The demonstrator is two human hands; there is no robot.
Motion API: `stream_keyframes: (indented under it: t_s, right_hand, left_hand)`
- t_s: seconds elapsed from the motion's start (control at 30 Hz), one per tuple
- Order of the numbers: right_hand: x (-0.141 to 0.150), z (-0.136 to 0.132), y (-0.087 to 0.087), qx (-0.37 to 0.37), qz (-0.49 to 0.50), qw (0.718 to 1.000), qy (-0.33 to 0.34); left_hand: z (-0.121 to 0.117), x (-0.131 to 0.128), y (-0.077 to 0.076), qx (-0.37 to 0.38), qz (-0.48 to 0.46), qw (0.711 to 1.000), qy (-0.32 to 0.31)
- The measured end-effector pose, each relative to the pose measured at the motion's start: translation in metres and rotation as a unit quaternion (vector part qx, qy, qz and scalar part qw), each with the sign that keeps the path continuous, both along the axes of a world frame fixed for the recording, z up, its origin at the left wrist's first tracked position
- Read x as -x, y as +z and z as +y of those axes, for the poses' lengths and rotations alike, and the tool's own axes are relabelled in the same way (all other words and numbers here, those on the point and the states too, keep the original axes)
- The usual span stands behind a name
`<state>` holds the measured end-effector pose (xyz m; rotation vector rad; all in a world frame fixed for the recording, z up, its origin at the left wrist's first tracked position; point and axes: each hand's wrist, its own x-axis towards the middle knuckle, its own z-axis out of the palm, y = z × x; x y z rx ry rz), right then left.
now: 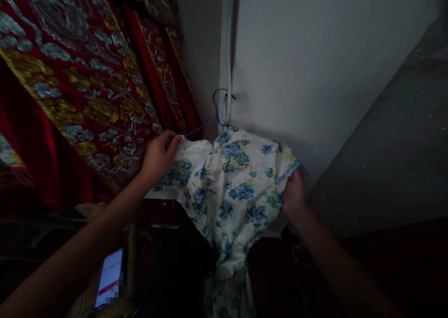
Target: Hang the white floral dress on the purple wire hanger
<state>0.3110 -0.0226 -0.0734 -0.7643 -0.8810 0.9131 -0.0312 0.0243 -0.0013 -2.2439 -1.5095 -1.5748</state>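
Observation:
A white garment with blue flowers and yellow-green leaves hangs in front of me on a thin purple hanger. The hanger's hook reaches up beside a pale vertical strip on the wall. My left hand pinches the garment's left shoulder, close to the hanger's arm. At the opposite side, my right hand is at the edge of the short sleeve; its fingers are partly hidden by the cloth and blurred. The lower part of the garment narrows and drops into shadow.
Red cloth embroidered in gold and silver hangs along the left. Behind the garment stands a pale wall. A lit phone lies at the lower left on a wooden surface. The bottom of the view is very dark.

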Motion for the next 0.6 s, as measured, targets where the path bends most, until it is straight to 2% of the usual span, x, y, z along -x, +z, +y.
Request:
stream_keyframes:
  t_s: [0.07,0.17,0.27,0.33,0.37,0.4,0.47,0.5,0.53,0.57,0.6]
  right_hand:
    - [-0.008,-0.003,0.014,0.006,0.042,0.998,0.046]
    - [-0.011,-0.01,0.05,-0.019,0.06,0.993,0.102]
    - [0.005,-0.022,0.082,-0.062,0.014,0.987,0.15]
    - [0.017,-0.037,0.093,-0.083,-0.041,0.976,0.198]
    - [0.022,-0.046,0.094,-0.093,-0.08,0.964,0.237]
    - [0.026,-0.055,0.093,-0.105,-0.135,0.938,0.301]
    - [0.031,-0.071,0.084,-0.128,-0.269,0.843,0.448]
    - [0.034,-0.077,0.077,-0.137,-0.33,0.8,0.483]
    - [0.038,-0.081,0.067,-0.146,-0.383,0.779,0.475]
    - [0.043,-0.082,0.055,-0.157,-0.427,0.785,0.421]
    - [0.049,-0.08,0.043,-0.163,-0.462,0.807,0.329]
  left_hand:
    - [0.001,-0.002,0.002,-0.01,-0.013,1.0,0.007]
    - [0.002,-0.006,0.005,-0.01,-0.031,0.999,0.018]
    - [0.001,-0.008,0.006,0.012,-0.028,0.999,0.03]
    - [0.0,-0.006,0.005,0.023,-0.03,0.999,0.029]
    - [0.0,-0.005,0.004,0.025,-0.043,0.999,0.017]
    - [-0.001,-0.004,0.003,0.027,-0.063,0.998,-0.004]
    - [-0.006,-0.004,0.002,0.029,-0.112,0.992,-0.055]
    - [-0.009,-0.007,0.001,0.033,-0.132,0.987,-0.08]
    - [-0.015,-0.012,0.001,0.038,-0.147,0.983,-0.103]
    - [-0.021,-0.018,0.001,0.048,-0.158,0.978,-0.128]
    - [-0.029,-0.027,0.002,0.061,-0.178,0.969,-0.158]
